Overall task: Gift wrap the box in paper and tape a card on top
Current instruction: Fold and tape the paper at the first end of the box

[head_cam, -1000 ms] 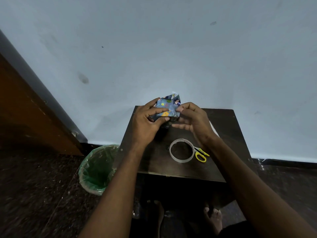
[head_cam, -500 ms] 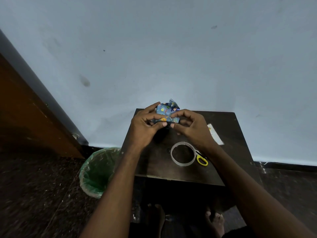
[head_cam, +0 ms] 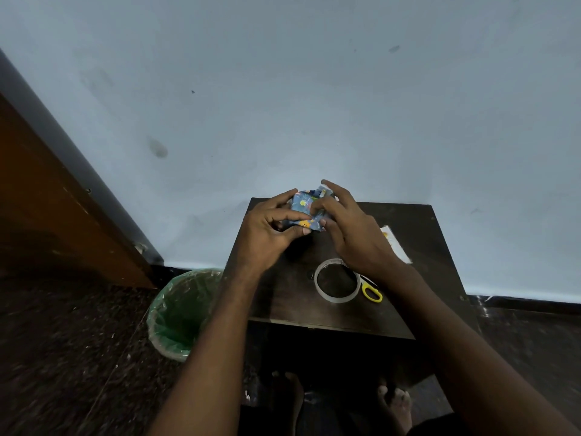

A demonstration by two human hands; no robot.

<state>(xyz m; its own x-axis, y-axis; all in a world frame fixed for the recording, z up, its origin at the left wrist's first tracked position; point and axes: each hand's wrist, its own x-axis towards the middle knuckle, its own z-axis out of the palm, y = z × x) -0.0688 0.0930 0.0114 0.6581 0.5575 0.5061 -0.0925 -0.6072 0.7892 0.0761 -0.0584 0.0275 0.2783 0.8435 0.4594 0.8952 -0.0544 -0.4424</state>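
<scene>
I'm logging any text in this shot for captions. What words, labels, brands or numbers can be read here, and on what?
No text can be read.
White card with a small orange mark on the dark wooden table: print too small and blurred to read.
Blue patterned wrapping paper on the box: cartoon pictures only, no legible words.
Clear tape roll and yellow-handled scissors: no label visible.

Place: a plain room in a home, it seems.
Wall: bare pale-blue painted wall [head_cam: 314,89], scuffed, with a dark skirting.
Floor: dark speckled stone [head_cam: 63,357].
Furniture: small dark wooden table [head_cam: 283,297] against the wall.
Beside it: bin with a green liner [head_cam: 176,313]; brown wooden door [head_cam: 47,215].
</scene>
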